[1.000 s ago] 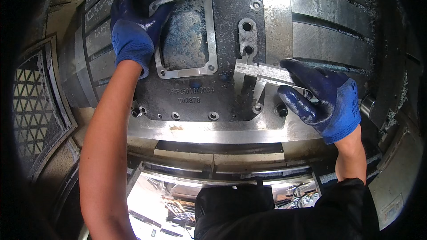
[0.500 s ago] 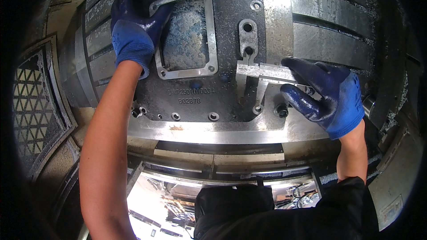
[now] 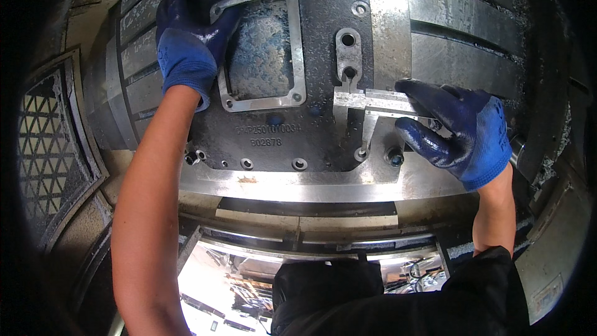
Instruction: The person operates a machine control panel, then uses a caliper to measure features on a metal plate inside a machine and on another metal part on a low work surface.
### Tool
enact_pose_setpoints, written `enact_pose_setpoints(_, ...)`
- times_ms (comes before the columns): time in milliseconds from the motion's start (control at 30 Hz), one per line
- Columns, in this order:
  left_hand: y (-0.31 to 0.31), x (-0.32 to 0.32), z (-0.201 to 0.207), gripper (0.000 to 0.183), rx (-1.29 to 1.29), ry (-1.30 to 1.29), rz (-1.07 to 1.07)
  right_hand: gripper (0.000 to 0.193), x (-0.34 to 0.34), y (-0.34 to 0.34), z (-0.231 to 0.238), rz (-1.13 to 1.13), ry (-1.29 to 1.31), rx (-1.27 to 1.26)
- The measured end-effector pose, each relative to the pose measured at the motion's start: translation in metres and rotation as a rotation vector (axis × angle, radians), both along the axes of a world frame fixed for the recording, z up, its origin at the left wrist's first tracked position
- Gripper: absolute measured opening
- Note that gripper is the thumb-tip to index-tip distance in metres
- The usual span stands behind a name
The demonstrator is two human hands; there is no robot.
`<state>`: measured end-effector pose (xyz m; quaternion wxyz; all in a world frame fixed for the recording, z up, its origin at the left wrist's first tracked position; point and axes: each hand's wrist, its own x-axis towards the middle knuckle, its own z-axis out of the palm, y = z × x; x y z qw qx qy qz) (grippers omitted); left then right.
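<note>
My right hand, in a blue dipped work glove, grips a silver vernier caliper between thumb and fingers. The caliper lies across the right edge of a dark cast metal plate. Its small upper jaws are at the lower hole of a machined oblong boss, but how deep they sit cannot be made out. My left hand, gloved alike, lies on the plate's left edge with the fingers spread. Its thumb reaches over the left side of a raised rectangular rim around a rough recess.
Slotted metal machine table surfaces lie right and left of the plate, with scattered chips. A bolt stands near its lower right corner. A bright metal ledge runs along the near side. At far left is a mesh-patterned panel.
</note>
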<state>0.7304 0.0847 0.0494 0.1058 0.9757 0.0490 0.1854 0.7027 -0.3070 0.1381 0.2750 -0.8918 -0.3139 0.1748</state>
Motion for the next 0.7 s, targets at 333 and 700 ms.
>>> enact_pose_setpoints(333,-0.0013,0.0001,0.0021,0.091,-0.019,0.004,-0.020,0.045,-0.0009,-0.0003,-0.0041,-0.002,0.005,0.023)
enact_pose_setpoints(700,0.0009,0.0003,0.0008,0.093,-0.008,-0.006,-0.015,0.046,0.0024,-0.0010,-0.0034,0.014,-0.007,0.015)
